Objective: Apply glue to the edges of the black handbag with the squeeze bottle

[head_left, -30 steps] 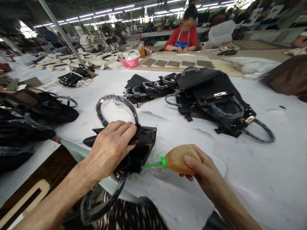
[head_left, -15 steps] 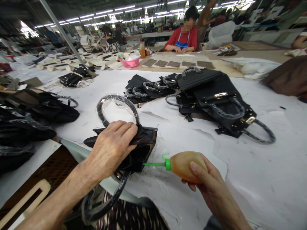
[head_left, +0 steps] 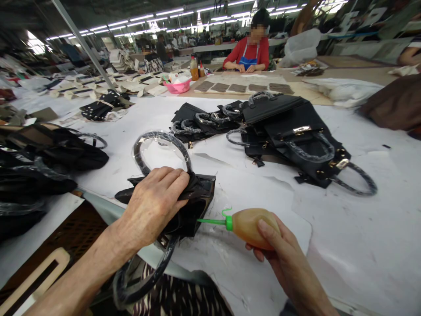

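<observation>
My left hand [head_left: 158, 202] is closed on the upper edge of a black handbag [head_left: 197, 193] at the front edge of the table. Plastic film wraps the bag's two handles; one loops up beyond my hand, the other hangs below toward my lap. In my right hand [head_left: 279, 241] lies a squeeze bottle [head_left: 251, 226] of amber liquid, tipped on its side with its green nozzle pointing left. The nozzle's tip is at the right side of the bag; whether it touches is hard to tell. My left fingertips are partly hidden in the bag's folds.
More black handbags [head_left: 289, 127] lie on the white table [head_left: 362, 237], with others [head_left: 52, 149] piled at the left. A pink basin [head_left: 177, 86] and an amber bottle [head_left: 194, 68] stand farther back. A person in red [head_left: 248, 55] sits across. Below the table's front edge is a brown crate [head_left: 79, 228].
The squeeze bottle and my right hand have shifted slightly left and up, bringing the nozzle tip a little higher against the bag. My left hand has stayed on the bag.
</observation>
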`<state>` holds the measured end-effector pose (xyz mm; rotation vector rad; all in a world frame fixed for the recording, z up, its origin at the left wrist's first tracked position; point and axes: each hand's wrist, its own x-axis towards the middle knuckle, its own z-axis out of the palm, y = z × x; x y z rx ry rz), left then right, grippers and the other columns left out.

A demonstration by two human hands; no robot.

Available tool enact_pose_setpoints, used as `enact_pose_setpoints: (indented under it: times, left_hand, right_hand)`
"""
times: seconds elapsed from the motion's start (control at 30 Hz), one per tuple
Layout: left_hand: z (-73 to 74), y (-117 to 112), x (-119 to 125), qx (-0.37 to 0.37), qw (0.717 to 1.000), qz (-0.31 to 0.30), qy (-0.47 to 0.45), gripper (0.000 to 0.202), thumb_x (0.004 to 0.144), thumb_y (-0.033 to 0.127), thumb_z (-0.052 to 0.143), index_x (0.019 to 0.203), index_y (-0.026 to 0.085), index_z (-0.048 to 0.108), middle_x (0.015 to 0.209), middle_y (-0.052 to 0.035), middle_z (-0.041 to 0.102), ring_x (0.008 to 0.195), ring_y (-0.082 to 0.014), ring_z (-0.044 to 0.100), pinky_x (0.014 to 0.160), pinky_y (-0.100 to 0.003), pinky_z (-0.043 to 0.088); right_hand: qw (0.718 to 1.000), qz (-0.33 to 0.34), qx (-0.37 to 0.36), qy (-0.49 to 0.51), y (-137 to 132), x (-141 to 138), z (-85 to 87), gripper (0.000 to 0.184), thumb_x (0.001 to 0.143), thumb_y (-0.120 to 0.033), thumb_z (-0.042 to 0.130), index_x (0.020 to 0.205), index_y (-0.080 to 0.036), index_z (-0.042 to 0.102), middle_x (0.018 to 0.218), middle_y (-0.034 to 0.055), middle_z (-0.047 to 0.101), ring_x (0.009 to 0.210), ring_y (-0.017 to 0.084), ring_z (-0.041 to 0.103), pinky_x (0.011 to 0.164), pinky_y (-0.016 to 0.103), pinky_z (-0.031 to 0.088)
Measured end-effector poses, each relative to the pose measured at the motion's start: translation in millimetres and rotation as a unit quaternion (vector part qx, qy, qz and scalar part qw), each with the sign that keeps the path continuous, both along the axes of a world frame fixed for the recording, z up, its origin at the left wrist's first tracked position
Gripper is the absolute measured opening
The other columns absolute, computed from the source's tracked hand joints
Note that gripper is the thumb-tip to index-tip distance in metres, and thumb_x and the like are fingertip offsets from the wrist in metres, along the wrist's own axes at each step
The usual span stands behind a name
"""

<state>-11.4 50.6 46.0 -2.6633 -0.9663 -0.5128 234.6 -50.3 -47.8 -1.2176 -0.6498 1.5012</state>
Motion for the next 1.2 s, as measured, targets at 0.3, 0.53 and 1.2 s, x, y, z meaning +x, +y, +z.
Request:
enact_pose_setpoints:
  times: [0.3,0.53,1.2]
  left_hand:
    - [-0.7,0,-3,-0.004,1.0,0.002,0.004,0.016,0.093,0.022,0.047,0.102,0.01,0.052,0.097,-0.0135,0.062,0.086,-0.0285,0.054,0.073,-0.04,0.048]
    - [-2.4,1,-2,-0.004,1.0,-0.003,-0.001,0.017,0.094,0.023,0.044,0.102,0.01,0.052,0.098,-0.0144,0.062,0.087,-0.0289,0.054,0.074,-0.04,0.048]
    - [-4.5,0,-1,0.001,1.0,0.008,0.004,0.015,0.09,0.019,0.051,0.104,0.014,0.05,0.099,-0.0129,0.063,0.089,-0.0281,0.055,0.074,-0.04,0.049]
  right_hand:
    - [1.0,-0.005,-0.007,0.01,-6,-5,-0.5,0.038,0.086,-0.049,0.068,0.099,-0.015,0.06,0.08,0.0071,0.06,0.064,0.019,0.054,0.045,0.02,0.037]
    - [0.999,0.001,-0.02,0.03,-12,-5,5.3,0.036,0.085,-0.05,0.069,0.092,-0.016,0.061,0.076,0.0062,0.059,0.062,0.018,0.052,0.046,0.021,0.037]
    - [0.989,0.042,0.033,-0.14,-5,1,34.8,0.04,0.082,-0.054,0.067,0.096,-0.018,0.056,0.075,0.0039,0.058,0.064,0.019,0.05,0.048,0.023,0.041]
